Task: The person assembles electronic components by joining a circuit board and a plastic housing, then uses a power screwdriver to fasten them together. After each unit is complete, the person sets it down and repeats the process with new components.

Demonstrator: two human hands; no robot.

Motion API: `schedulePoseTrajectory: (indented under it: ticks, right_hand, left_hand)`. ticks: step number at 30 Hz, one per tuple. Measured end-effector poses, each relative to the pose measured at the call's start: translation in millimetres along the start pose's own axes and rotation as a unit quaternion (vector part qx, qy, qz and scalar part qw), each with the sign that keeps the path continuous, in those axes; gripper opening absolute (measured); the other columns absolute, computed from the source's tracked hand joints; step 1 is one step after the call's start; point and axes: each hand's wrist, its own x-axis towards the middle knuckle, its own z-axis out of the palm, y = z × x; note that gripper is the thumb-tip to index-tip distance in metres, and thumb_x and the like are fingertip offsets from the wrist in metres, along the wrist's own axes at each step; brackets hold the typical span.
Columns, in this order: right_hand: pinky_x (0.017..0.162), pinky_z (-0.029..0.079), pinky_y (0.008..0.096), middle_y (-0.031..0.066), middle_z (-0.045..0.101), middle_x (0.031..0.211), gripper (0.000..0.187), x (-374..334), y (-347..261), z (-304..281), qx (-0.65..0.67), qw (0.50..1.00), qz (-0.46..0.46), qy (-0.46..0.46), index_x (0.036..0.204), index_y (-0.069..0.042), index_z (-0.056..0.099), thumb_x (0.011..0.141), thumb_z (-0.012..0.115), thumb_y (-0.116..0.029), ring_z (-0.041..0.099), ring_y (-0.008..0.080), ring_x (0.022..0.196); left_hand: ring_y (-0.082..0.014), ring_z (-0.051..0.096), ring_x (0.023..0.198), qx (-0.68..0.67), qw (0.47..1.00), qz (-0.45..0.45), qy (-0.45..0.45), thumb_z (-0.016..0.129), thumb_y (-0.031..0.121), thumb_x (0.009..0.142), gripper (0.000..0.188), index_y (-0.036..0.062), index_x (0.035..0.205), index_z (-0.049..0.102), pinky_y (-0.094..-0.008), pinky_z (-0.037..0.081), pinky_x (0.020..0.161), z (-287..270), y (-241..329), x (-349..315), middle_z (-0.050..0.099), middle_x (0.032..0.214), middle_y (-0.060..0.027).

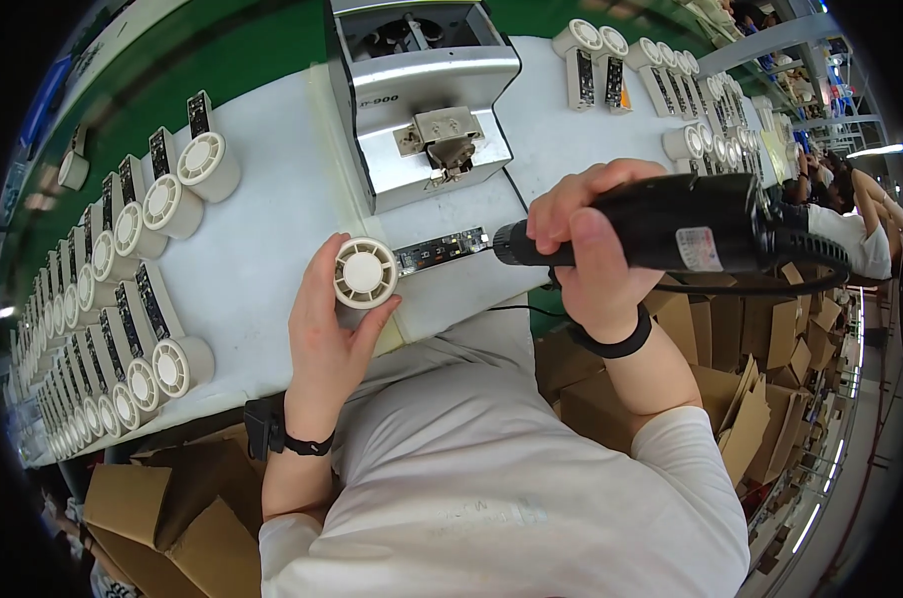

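Observation:
My left hand [330, 324] is closed round the white round head of a small handheld fan [365, 273]. A slim handle with an exposed dark circuit board [442, 249] stretches right from that head. In my right hand [593, 234] lies a black electric screwdriver [671, 224], held sideways, its cable trailing off at the right. Its tip points left at the far end of the board; whether it touches a screw there is too small to tell. A metal screw feeder [427, 110] stands just beyond the fan.
Rows of similar white fans with bare boards [162, 204] line the left of the white table [257, 264]. More of them [611, 60] stand at the far right. Cardboard boxes [172, 518] sit below on both sides. Another person [860, 224] is at the far right.

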Motion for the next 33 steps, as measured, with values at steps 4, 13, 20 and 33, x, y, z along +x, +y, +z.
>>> schedulePoseTrajectory:
  ticks: [4, 13, 20, 33]
  right_hand:
    - [0.062, 0.048, 0.036, 0.0069, 0.051, 0.074, 0.024, 0, 0, 3, -0.013, 1.0, 0.004, 0.003, 0.107, -0.007, 0.043, 0.088, 0.057, -0.004, 0.05, 0.0163, 0.06]
    - [0.062, 0.048, 0.0367, 0.0068, 0.051, 0.07, 0.025, 10, -1, 1, -0.031, 0.998, 0.034, -0.032, 0.109, -0.004, 0.045, 0.087, 0.057, -0.003, 0.05, 0.0167, 0.059]
    - [0.061, 0.049, 0.0371, 0.0086, 0.055, 0.07, 0.027, 73, -12, 27, 0.079, 0.996, -0.046, -0.008, 0.111, 0.0, 0.048, 0.087, 0.059, -0.002, 0.053, 0.0185, 0.058]
    - [0.054, 0.048, 0.0316, 0.0081, 0.057, 0.066, 0.02, 75, -10, 49, -0.028, 0.999, -0.001, -0.042, 0.105, 0.004, 0.051, 0.087, 0.061, -0.001, 0.055, 0.0173, 0.053]
  left_hand:
    - [-0.0269, 0.059, 0.118, 0.011, 1.0, 0.007, -0.003, 0.079, 0.002, 0.077, 0.075, -0.0011, 0.141, 0.041, -0.0349, 0.048, 0.097, -1, -1, -1, 0.058, 0.13, -0.0174]
    - [-0.0263, 0.059, 0.118, 0.006, 1.0, 0.007, 0.001, 0.079, 0.002, 0.077, 0.075, -0.0011, 0.141, 0.04, -0.0346, 0.048, 0.099, -1, 0, 1, 0.056, 0.132, -0.0166]
    - [-0.031, 0.059, 0.117, -0.075, 0.997, -0.02, -0.016, 0.079, 0.008, 0.078, 0.075, -0.0028, 0.14, 0.039, -0.0382, 0.049, 0.097, -4, -1, 2, 0.053, 0.134, -0.0204]
    - [-0.0355, 0.054, 0.123, -0.037, 0.999, -0.005, -0.024, 0.077, 0.008, 0.079, 0.072, -0.0016, 0.14, 0.04, -0.04, 0.046, 0.1, -7, -5, 4, 0.052, 0.136, -0.0209]
